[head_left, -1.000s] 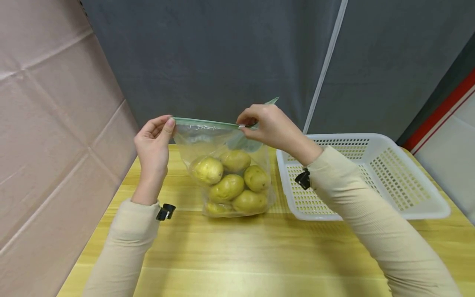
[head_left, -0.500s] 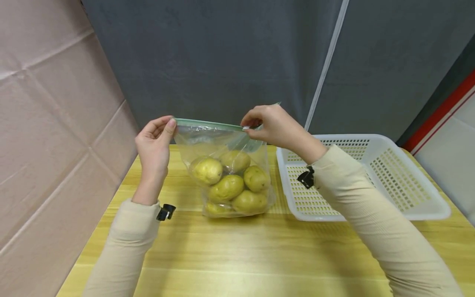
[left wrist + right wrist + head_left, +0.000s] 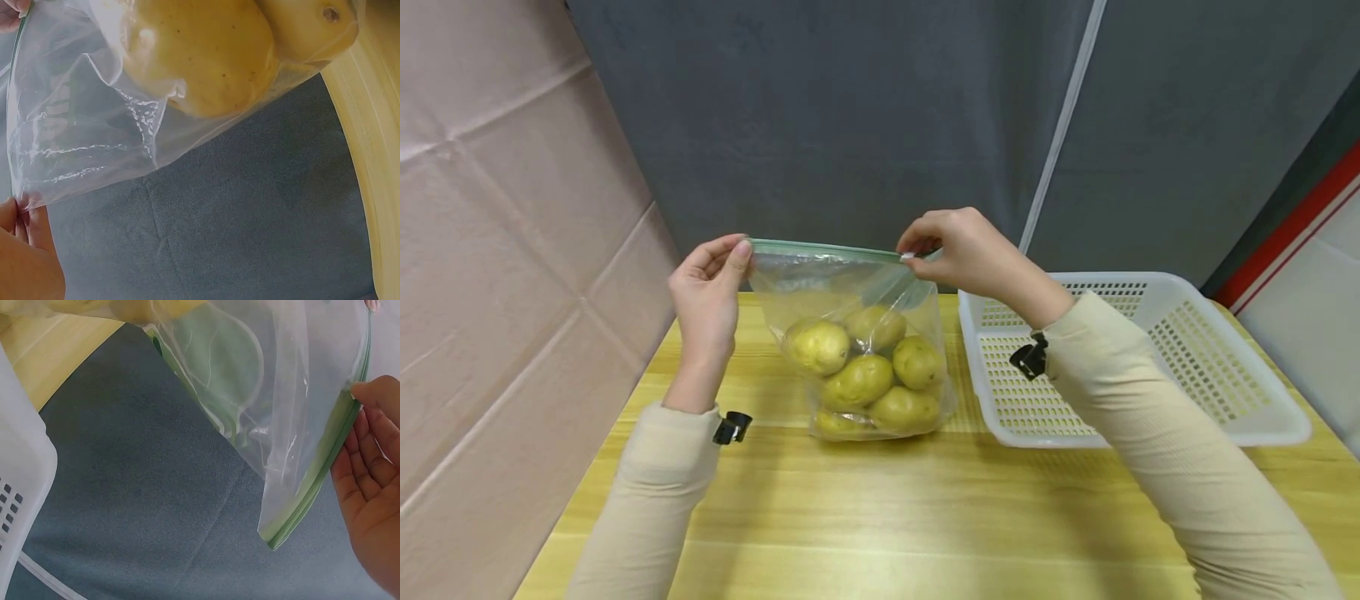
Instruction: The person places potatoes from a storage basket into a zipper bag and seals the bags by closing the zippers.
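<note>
A clear zip bag with a green seal strip stands upright on the wooden table, several yellow potatoes filling its lower part. My left hand pinches the bag's top left corner between thumb and fingers; in the left wrist view that hand grips the edge of the plastic. On the seal towards the right end, the thumb and fingers of my right hand pinch the strip. The right wrist view shows the bag's green strip running past that hand, its free end hanging below the fingers.
A white perforated plastic basket stands on the table to the right of the bag, partly under my right forearm. Behind rises a dark grey curtain, and a pale padded wall borders the left side.
My right hand has slid a little to the right along the bag's seal. The left hand has kept its place at the corner, and the potatoes have barely moved.
</note>
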Available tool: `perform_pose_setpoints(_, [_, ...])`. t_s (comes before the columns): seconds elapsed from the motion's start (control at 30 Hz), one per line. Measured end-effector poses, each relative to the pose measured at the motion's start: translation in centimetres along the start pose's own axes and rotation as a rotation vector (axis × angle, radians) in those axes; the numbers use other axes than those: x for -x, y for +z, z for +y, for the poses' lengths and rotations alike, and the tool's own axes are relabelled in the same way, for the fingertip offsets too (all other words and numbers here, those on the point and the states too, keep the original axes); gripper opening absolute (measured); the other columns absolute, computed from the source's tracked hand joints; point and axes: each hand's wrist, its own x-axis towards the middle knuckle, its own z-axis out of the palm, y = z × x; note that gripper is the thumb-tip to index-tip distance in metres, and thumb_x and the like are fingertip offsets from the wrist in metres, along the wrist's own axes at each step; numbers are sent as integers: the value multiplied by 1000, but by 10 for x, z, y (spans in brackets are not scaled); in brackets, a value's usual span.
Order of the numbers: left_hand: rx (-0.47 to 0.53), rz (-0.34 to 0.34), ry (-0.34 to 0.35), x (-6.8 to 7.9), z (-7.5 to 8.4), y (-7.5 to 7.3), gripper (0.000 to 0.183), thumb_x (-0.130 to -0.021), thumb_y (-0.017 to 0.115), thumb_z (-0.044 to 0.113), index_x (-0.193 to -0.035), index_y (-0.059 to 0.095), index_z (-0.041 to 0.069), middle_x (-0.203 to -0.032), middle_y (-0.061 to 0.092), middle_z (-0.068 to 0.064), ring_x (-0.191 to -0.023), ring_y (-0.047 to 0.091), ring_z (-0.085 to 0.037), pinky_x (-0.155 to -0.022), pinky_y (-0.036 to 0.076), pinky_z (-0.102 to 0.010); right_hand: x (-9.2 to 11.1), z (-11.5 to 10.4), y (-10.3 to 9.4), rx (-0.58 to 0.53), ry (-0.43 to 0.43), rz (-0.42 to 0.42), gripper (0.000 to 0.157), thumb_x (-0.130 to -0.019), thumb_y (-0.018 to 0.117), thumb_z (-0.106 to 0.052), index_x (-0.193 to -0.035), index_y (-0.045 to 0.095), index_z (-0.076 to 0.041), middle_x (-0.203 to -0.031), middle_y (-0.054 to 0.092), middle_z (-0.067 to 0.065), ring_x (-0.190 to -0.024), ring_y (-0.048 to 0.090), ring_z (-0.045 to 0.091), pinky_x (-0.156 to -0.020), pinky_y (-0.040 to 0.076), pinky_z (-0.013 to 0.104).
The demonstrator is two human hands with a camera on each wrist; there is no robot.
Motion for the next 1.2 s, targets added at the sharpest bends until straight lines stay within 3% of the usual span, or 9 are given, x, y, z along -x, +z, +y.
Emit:
perform_pose_setpoints(0.7, [10,44,7,-3,-4,-3,5,-84,71,10,-85,72,14,-74,69,7,-66,63,-3,-67,55,-15,11,23,-11,50,36,78,12,-86,66,-7,-96,72,-2,-94,70,12,-88,65,23,-81,54,36])
perform_pose_setpoints(1.2, [28,68,-16,-6,-9,-11,5,-84,71,9,-85,72,14,-76,69,7,-67,63,-4,-68,55,-15,26,46,-21,-5,211,73,17,-90,62,-9,-104,70,-2,-105,69,17,-95,62,28,-88,51,44])
